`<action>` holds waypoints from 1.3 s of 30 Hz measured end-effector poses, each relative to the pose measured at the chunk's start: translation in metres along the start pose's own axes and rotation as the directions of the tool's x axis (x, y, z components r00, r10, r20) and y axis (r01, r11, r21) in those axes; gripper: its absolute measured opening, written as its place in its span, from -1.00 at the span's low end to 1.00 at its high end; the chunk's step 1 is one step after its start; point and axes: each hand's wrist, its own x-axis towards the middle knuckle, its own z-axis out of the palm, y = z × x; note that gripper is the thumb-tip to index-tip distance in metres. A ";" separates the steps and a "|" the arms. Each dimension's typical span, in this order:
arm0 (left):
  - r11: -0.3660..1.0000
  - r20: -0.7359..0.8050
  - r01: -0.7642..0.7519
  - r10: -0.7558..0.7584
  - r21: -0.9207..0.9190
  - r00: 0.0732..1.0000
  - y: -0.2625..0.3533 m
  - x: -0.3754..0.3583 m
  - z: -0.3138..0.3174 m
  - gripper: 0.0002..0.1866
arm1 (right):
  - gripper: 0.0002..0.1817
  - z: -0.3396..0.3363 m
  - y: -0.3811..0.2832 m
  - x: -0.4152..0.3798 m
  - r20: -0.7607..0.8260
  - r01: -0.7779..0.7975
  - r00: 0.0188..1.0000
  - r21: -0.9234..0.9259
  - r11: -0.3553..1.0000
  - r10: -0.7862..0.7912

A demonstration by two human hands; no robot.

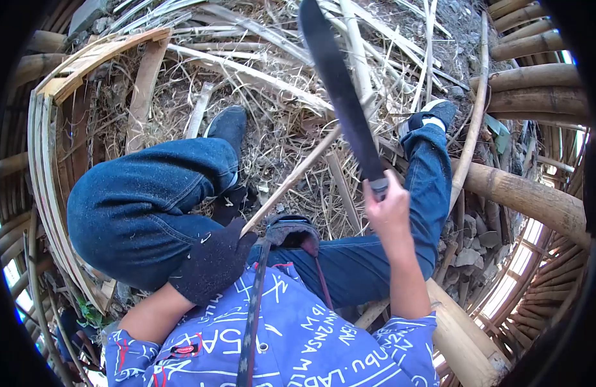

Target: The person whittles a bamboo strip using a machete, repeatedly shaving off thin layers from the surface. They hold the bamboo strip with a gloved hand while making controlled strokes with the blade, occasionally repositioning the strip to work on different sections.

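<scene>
My left hand [217, 263], in a dark knitted glove, is closed around the near end of a thin bamboo strip [291, 179]. The strip slants up and away to the right from my lap. Bare and closed, my right hand [387, 205] grips the handle of a machete [344, 90]. Its long dark blade points forward and a little left, and overlaps the far part of the strip in this view. A dark pouch on a strap [291, 231] lies at my waist between the two hands.
Split bamboo strips [253, 71] and fibrous shavings litter the ground around my shoes. A bundle of bent pale slats [46, 174] curves along the left. Thick bamboo poles [523, 197] lie at the right, beside broken stones [468, 255]. Bamboo walls stand on both sides.
</scene>
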 end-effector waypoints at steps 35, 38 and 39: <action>0.991 -0.098 0.048 -0.036 0.128 0.995 0.022 0.017 -0.008 -0.80 | -0.70 0.021 0.013 0.011 0.016 -0.112 0.994 0.235 0.966 0.112; 0.986 -0.101 0.025 -0.008 0.166 0.995 0.033 0.022 -0.011 -0.80 | -0.70 0.025 -0.002 0.008 0.002 -0.177 0.982 0.328 0.928 0.186; 0.991 -0.108 0.069 -0.056 0.118 0.993 0.032 0.024 -0.011 -0.79 | -0.70 0.031 -0.002 0.004 0.031 -0.093 0.996 0.290 0.952 0.088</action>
